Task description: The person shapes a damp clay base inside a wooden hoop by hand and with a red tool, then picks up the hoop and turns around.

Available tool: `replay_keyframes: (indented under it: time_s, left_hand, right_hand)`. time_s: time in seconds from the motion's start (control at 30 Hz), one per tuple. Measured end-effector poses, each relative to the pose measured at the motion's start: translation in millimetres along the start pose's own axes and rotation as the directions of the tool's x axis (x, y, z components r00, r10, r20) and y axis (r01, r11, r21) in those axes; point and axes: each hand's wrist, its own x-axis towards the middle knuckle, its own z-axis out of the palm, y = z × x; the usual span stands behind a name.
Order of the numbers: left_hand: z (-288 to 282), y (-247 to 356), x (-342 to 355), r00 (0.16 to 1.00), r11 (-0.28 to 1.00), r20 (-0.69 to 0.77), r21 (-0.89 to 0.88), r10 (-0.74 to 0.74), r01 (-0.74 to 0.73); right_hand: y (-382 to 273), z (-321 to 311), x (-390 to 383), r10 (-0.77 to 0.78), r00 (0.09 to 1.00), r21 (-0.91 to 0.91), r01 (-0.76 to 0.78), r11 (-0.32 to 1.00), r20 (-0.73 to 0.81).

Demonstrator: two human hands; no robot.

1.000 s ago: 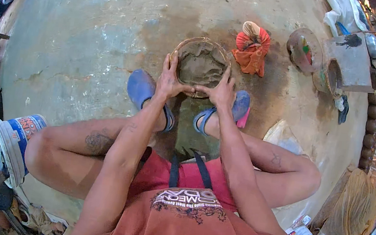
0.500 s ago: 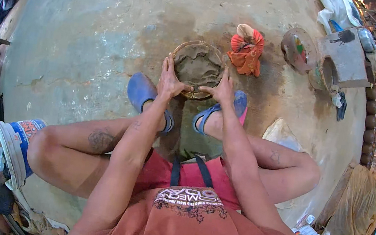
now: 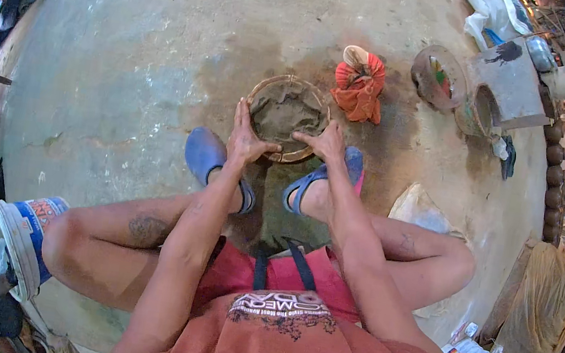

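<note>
Between my two feet is a round basket [image 3: 280, 83] with a light bamboo-like rim. Inside lies a wet-looking, grey-brown mass [image 3: 287, 116] with an uneven, crumpled surface; I cannot tell whether it is clay or soaked cloth. My left hand [image 3: 247, 141] grips the basket's left side, its fingers along the outer wall and its thumb at the near rim. On the opposite side my right hand [image 3: 328, 142] grips the rim, with its thumb reaching inward over the mass. Just beyond my right hand stands an orange-red cloth bundle [image 3: 358, 90] with a pale top.
Blue clogs [image 3: 205, 153] on my feet flank the basket. At right are a round basin [image 3: 438, 74], a tipped bucket-like container [image 3: 481, 110] and a grey block [image 3: 509, 82]. A white-and-blue bucket [image 3: 20, 233] stands beside my left knee. A pale sack [image 3: 419, 206] lies by my right shin.
The whole view has shifted, so the basket, bundle and feet appear slightly lower and further left. Both hands keep their hold on the basket; the right thumb now lies further in over the mass.
</note>
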Motion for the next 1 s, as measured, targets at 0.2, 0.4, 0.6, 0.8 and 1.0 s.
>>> replay_keyframes:
  time_s: [0.2,0.4,0.6,0.8,1.0]
  left_hand:
    - [9,2,2,1.0,1.0,0.011,-0.019,-0.003,0.004]
    - [9,-2,5,1.0,0.999,-0.016,0.039,0.023,-0.022]
    - [3,-6,-2,1.0,0.999,0.02,-0.03,-0.02,0.02]
    - [3,4,1,0.998,0.999,0.049,-0.003,-0.035,0.035]
    - [6,-9,3,1.0,0.999,0.02,0.035,0.01,-0.011]
  right_hand:
    - [28,-7,16,-0.1,0.994,0.069,0.098,0.993,0.032]
    - [0,-24,11,-0.006,1.0,0.085,0.005,0.996,0.01]
    - [22,-4,-21,-0.309,0.95,0.173,0.298,0.939,0.04]
    - [-9,-4,-42,-0.257,0.966,-0.206,0.252,0.945,0.002]
    - [0,-24,-15,-0.249,0.946,-0.263,0.299,0.917,0.207]
